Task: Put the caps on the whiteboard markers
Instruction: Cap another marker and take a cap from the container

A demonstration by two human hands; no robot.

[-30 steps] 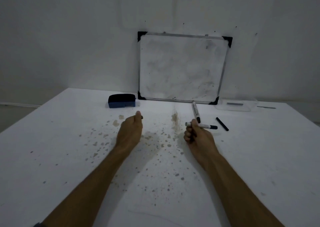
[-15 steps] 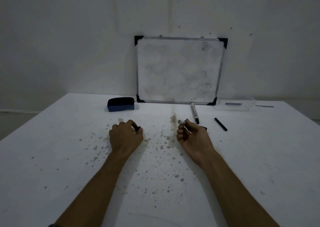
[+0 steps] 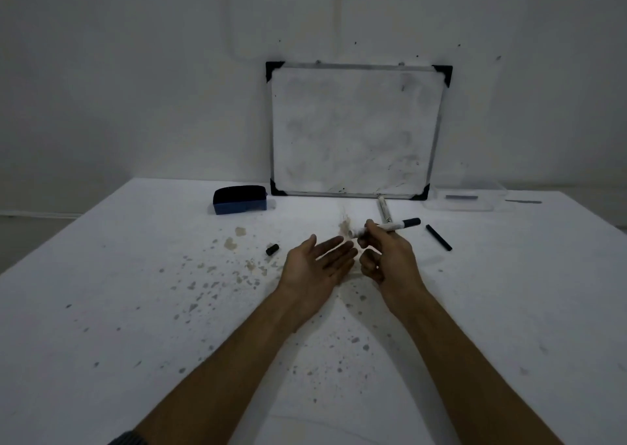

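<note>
My right hand (image 3: 386,258) pinches a white whiteboard marker (image 3: 395,226) that lies level, its dark end pointing right and its left end toward my other hand. My left hand (image 3: 317,266) is palm up with fingers spread, holding nothing, its fingertips just left of the marker's end. A small black cap (image 3: 272,249) lies on the table left of that hand. A second white marker (image 3: 383,207) lies behind, near the whiteboard. A slim black pen-like piece (image 3: 438,237) lies to the right.
A whiteboard (image 3: 353,129) leans on the wall at the back of the stained white table (image 3: 135,309). A dark blue eraser (image 3: 239,199) sits to its left. A clear plastic tray (image 3: 464,200) rests at the back right.
My left hand has let go of the black cap, left it on the table and turned palm up beside the right hand. My right hand has lifted the marker slightly.
</note>
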